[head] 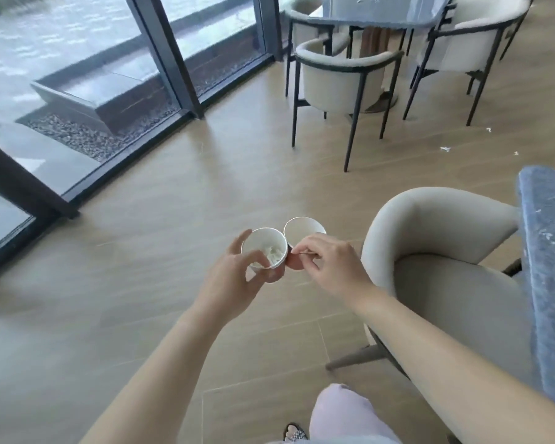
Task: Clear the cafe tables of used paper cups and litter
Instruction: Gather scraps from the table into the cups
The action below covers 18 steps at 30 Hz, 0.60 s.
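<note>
In the middle of the frame my left hand (234,277) grips a paper cup (263,251) from the side, with crumpled white paper inside it. My right hand (327,264) is curled round a second cup (303,230) just behind, the two cups touching. Both are held over the floor. A beige chair (430,251) stands at lower right beside a blue table (545,235) speckled with white bits. White scraps (445,149) lie on the floor at right.
</note>
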Motion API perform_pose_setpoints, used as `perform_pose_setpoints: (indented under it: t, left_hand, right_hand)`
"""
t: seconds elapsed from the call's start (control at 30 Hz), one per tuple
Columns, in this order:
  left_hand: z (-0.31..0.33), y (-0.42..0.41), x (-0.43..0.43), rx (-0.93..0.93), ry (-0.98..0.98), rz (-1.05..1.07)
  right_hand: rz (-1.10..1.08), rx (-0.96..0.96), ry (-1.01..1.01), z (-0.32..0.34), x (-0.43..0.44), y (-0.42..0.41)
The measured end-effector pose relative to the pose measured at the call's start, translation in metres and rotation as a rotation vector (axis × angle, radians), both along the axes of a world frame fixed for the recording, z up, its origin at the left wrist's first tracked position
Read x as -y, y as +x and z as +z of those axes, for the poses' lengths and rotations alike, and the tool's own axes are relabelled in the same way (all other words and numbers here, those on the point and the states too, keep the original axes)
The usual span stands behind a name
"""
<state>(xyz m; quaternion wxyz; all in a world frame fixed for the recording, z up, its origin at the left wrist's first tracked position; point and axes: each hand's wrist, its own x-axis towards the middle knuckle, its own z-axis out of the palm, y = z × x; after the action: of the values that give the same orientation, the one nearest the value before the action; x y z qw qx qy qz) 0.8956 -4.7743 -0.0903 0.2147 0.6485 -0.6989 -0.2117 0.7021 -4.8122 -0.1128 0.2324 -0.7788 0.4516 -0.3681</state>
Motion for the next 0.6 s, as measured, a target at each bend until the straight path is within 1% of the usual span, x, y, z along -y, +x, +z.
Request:
perform_pose_setpoints:
  t: [0.17,0.3,0.43,0.6]
  left_hand:
    - [-0.008,0.029,0.02,0.009,-0.046,0.023]
    - [-0.02,0.045,0.063,-0.011,-0.007,0.023]
    - [-0.029,0.051,0.134,0.023,0.025,-0.027]
    - [-0.028,0.049,0.242,0.069,0.028,-0.117]
  right_hand:
    - [0.018,0.004,0.006,-0.007,0.03,0.028]
    - [-0.015,0.011,0.023,-0.015,0.07,0.043]
    - [-0.085,-0.009,0.048,-0.027,0.128,0.048]
    - [-0.19,-0.082,0.045,-0.032,0.214,0.035]
